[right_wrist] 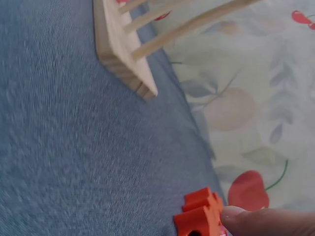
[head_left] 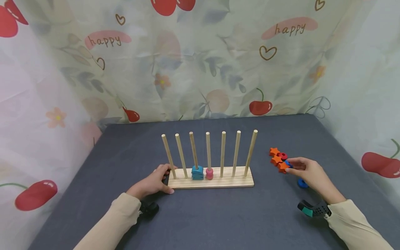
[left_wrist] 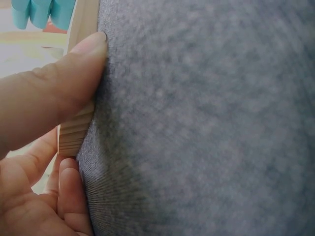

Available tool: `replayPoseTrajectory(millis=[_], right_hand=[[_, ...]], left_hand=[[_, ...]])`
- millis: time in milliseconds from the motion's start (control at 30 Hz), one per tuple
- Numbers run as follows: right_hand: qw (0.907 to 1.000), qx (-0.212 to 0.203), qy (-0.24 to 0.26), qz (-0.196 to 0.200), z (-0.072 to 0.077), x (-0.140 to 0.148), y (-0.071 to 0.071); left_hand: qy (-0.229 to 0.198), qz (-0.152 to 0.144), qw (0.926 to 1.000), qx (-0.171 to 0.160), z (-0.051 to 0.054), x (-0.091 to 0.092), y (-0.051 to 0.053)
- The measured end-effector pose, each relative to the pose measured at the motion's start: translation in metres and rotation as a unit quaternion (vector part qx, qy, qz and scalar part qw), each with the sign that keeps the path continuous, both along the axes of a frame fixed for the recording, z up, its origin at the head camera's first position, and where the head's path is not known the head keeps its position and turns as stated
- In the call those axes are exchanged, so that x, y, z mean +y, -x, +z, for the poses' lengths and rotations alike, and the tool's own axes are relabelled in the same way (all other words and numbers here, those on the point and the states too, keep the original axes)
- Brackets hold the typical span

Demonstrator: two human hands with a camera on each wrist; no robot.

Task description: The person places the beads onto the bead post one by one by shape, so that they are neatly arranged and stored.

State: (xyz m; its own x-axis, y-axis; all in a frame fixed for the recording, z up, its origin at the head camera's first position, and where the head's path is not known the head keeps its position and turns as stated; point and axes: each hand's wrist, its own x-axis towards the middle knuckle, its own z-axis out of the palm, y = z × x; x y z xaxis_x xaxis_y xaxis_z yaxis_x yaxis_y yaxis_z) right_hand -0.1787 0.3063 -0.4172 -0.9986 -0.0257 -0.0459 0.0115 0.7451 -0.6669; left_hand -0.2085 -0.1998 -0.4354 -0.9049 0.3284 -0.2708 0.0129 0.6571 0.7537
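My left hand (head_left: 155,180) grips the left end of a wooden peg board (head_left: 187,184), thumb along the front edge and fingers behind the end. Several upright pegs stand on the board. Teal pieces (head_left: 197,173) are stacked on the third peg from the left, and a pink bead (head_left: 209,173) is on the fourth. My right hand (head_left: 309,172) is at a cluster of small pieces, thumb and forefinger beside the nearest orange star (head_left: 283,167) and a blue piece partly hidden by them. In the right wrist view a fingertip (right_wrist: 234,216) overlaps orange stars (right_wrist: 194,221); whether it pinches one is unclear.
Two more orange stars (head_left: 276,159) and a red bead (head_left: 282,156) lie in the cluster. A blue ring (head_left: 302,183) lies under the right hand. The dark cloth-covered table (head_left: 218,218) ends at a printed curtain (head_left: 193,69) behind and at the sides.
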Motion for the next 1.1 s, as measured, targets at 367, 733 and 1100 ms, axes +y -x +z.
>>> replayPoseTrajectory(millis=[367, 733, 1100], right_hand=[[0.9993, -0.009, -0.033, 0.017, -0.007, 0.002, 0.015], [0.9993, -0.015, -0.031, 0.016, 0.001, 0.001, 0.010], [0.9997, -0.007, 0.021, 0.000, 0.026, -0.008, 0.004]], left_hand=[[0.004, 0.002, 1.0000, -0.005, 0.000, 0.000, 0.000], [-0.002, 0.004, 1.0000, -0.008, -0.001, -0.001, 0.000], [0.002, 0.000, 1.0000, -0.006, -0.002, -0.001, 0.001]])
